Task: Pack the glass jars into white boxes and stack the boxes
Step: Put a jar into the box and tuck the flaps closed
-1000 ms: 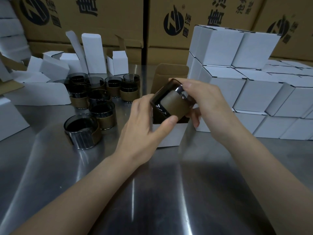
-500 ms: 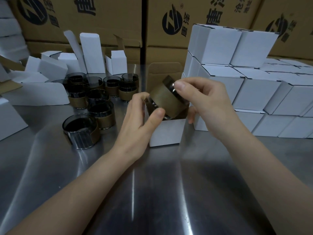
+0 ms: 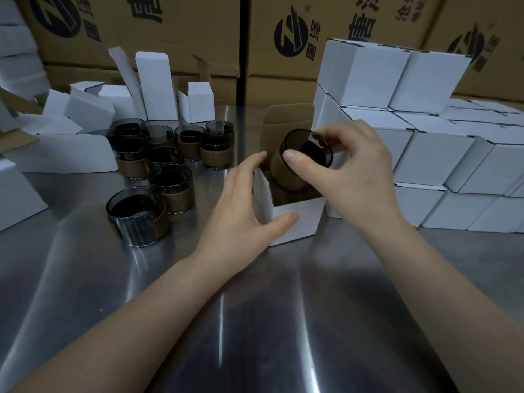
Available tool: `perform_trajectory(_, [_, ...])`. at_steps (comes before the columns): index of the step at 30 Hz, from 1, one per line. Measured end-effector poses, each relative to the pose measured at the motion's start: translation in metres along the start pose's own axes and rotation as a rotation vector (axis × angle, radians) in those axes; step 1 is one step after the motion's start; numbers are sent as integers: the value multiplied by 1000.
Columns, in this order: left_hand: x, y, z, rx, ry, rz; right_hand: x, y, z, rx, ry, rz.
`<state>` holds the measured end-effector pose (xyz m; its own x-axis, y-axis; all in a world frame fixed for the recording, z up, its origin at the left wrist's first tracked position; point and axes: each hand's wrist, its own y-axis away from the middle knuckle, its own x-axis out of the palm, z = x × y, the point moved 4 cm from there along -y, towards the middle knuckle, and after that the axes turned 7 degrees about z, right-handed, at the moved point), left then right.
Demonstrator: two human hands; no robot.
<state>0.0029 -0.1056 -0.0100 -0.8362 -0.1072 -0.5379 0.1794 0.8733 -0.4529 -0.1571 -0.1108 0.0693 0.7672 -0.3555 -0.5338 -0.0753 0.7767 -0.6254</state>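
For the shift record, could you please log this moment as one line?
step: boxing | right hand: lowers tilted jar into open box | left hand: steadies box

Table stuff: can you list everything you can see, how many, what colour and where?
Held jar: one, dark glass with brown band, tilted, partly inside the open box.
Open box: one, white, table centre.
Loose jars: about ten, dark with brown bands, left of centre.
Empty boxes: several, white, far left.
Stacked boxes: many, white, right.
Cartons: brown, behind.
Table: one, shiny steel.
Left hand: steadies the open box.
Right hand: grip on the held jar.
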Motion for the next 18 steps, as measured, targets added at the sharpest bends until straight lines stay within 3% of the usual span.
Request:
perform_trajectory(10, [-4,5,-16,49,-39,-23,14,-1,-5,21,241,217])
perform_trajectory(18, [-4,6,-22,68,-89,-10,21,0,-11,68,298,316])
